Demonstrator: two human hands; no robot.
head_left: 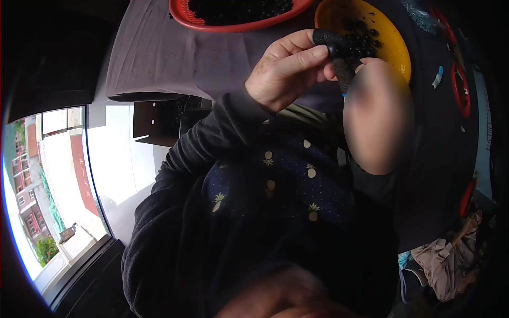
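My left hand (pixel 289 63) is closed in a pinch in front of the yellow plate, a black covering (pixel 324 37) on one finger. Between thumb and fingertip sits a small shiny black round piece (pixel 333 50). My right hand (pixel 377 119) meets it from the right, its fingers curled in; most of it is blurred. A dark covering (pixel 343 73) shows at its fingertips, with a bit of blue beside it, and what it grips I cannot make out. The yellow plate (pixel 398 49) behind the hands holds many small black round pieces (pixel 361 40).
A red basket (pixel 233 26) full of black pieces stands at the far edge on a dark cloth-covered table (pixel 159 63). Red-rimmed items (pixel 460 90) and a small blue-white scrap (pixel 437 77) lie at right. A black box (pixel 154 122) is at left, near a bright window (pixel 58 175). Bundled cloth (pixel 442 265) lies lower right.
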